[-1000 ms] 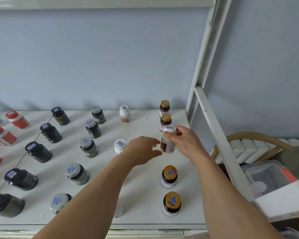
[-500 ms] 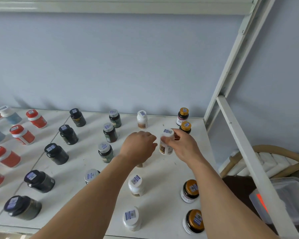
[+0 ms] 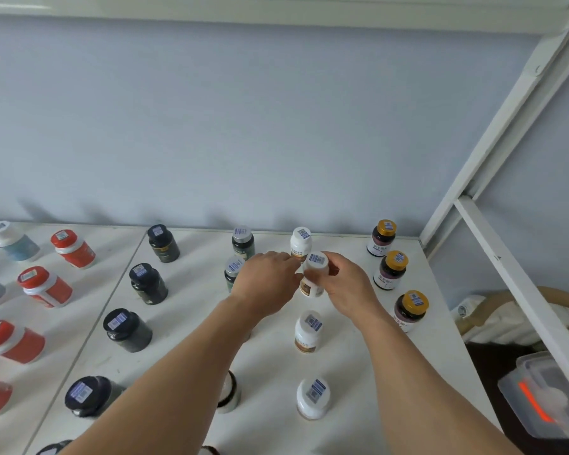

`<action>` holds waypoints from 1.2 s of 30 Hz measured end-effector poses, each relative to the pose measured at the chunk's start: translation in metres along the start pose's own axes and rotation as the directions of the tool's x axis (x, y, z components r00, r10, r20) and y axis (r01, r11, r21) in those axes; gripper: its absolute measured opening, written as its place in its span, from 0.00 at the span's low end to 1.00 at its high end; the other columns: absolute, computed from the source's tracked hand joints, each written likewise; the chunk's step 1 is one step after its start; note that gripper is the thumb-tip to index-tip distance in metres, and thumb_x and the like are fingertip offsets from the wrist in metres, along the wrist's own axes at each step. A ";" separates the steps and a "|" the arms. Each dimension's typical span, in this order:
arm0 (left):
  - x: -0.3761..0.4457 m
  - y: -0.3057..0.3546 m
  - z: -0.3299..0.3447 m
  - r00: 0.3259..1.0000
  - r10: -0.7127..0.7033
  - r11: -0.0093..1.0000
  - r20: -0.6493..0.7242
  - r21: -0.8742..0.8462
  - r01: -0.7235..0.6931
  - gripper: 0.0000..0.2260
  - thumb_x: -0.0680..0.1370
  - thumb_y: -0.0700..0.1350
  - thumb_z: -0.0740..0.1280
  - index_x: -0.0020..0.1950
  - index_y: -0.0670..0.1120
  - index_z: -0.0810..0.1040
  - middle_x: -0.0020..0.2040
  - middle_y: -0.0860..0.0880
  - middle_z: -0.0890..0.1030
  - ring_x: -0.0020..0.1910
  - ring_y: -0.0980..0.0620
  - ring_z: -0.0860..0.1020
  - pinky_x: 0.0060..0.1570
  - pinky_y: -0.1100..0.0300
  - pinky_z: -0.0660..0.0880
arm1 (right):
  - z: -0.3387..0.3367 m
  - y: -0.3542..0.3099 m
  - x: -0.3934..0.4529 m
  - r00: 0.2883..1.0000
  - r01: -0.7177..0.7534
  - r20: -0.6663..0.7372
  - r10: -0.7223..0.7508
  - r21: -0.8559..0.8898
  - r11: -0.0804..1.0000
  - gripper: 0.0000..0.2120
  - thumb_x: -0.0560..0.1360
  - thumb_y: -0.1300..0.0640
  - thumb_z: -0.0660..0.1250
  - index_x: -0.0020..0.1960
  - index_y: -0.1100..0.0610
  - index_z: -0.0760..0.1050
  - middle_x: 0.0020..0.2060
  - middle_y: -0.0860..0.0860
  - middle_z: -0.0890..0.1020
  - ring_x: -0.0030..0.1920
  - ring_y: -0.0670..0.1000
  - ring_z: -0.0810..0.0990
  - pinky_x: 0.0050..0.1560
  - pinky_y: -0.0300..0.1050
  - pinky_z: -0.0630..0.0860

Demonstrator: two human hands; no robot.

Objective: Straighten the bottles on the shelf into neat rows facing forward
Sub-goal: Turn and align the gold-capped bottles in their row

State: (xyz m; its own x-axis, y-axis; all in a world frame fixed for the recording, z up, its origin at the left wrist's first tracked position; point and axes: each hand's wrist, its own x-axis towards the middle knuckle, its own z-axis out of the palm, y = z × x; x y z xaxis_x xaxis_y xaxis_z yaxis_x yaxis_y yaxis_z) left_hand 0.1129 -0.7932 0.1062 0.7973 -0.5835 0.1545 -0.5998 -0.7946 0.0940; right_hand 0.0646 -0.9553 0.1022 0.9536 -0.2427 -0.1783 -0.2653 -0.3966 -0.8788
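Note:
A white shelf [image 3: 349, 362] carries columns of bottles with barcode stickers on their caps. My right hand [image 3: 345, 285] grips a white-capped bottle with a brown label [image 3: 313, 275], upright, second from the back in the white column. My left hand [image 3: 266, 284] touches its left side with curled fingers. Behind it stands another white bottle [image 3: 301, 241]; in front stand two more [image 3: 307, 330] [image 3: 313, 397]. Gold-capped bottles [image 3: 391, 269] line up to the right. Grey-capped dark bottles [image 3: 242, 240] and black bottles [image 3: 147, 284] stand to the left, some hidden by my left arm.
Red-capped bottles [image 3: 45, 287] fill the left shelf section. The wall sits close behind the back row. A white metal shelf frame [image 3: 506, 274] rises at the right edge. Beyond it lies a clear plastic box [image 3: 552, 399] with an orange mark.
The view has swung right and closer. Both hands, with the white bottle, moved back along the white column, toward the wall. My left hand closed in against the bottle.

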 end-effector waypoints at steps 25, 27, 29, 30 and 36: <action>0.027 0.000 0.003 1.000 0.010 0.996 -0.008 -0.089 -0.011 0.13 0.81 0.53 0.59 0.58 0.49 0.79 0.53 0.51 0.82 0.53 0.47 0.78 0.44 0.56 0.72 | -0.040 0.002 0.010 0.999 -0.038 -0.014 0.036 -0.118 0.992 0.27 0.73 0.52 0.72 0.70 0.49 0.70 0.64 0.44 0.75 0.66 0.43 0.73 0.59 0.41 0.72; 0.032 0.020 -0.004 0.999 0.038 0.992 -0.012 -0.119 -0.039 0.14 0.81 0.52 0.59 0.60 0.49 0.79 0.56 0.52 0.81 0.55 0.47 0.77 0.46 0.56 0.72 | -0.070 0.004 -0.001 0.997 -0.025 -0.073 0.017 -0.113 0.993 0.22 0.73 0.51 0.73 0.66 0.47 0.74 0.61 0.43 0.77 0.62 0.40 0.75 0.55 0.38 0.71; 0.032 0.043 -0.009 0.998 0.061 0.986 -0.009 -0.153 -0.062 0.15 0.81 0.53 0.59 0.63 0.50 0.77 0.60 0.53 0.80 0.58 0.48 0.77 0.49 0.57 0.73 | -0.096 0.012 -0.013 0.994 -0.046 -0.108 0.032 -0.131 0.990 0.22 0.73 0.49 0.73 0.65 0.45 0.75 0.60 0.42 0.77 0.59 0.41 0.75 0.55 0.39 0.70; 0.032 0.054 -0.009 0.997 0.072 0.984 0.000 -0.165 -0.071 0.15 0.81 0.54 0.59 0.65 0.51 0.76 0.62 0.54 0.79 0.59 0.49 0.76 0.50 0.57 0.73 | -0.107 0.018 -0.017 0.992 -0.068 -0.118 0.050 -0.150 0.986 0.23 0.72 0.49 0.73 0.66 0.44 0.74 0.60 0.42 0.77 0.59 0.43 0.75 0.56 0.40 0.70; 0.035 0.112 0.007 0.955 0.050 0.940 0.292 -0.336 0.054 0.21 0.80 0.55 0.62 0.73 0.52 0.68 0.72 0.53 0.71 0.68 0.51 0.70 0.64 0.55 0.70 | -0.139 0.066 -0.035 0.978 -0.185 0.055 0.201 -0.216 0.959 0.34 0.72 0.50 0.74 0.74 0.45 0.65 0.69 0.44 0.71 0.66 0.46 0.70 0.59 0.41 0.64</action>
State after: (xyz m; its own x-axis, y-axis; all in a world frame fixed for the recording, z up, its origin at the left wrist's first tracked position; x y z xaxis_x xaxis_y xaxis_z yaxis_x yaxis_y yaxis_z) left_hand 0.0741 -0.9035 0.1148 0.7516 -0.6457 -0.1348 -0.5440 -0.7224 0.4268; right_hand -0.0057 -1.0960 0.1122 0.8871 -0.2684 -0.3755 -0.4615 -0.5264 -0.7141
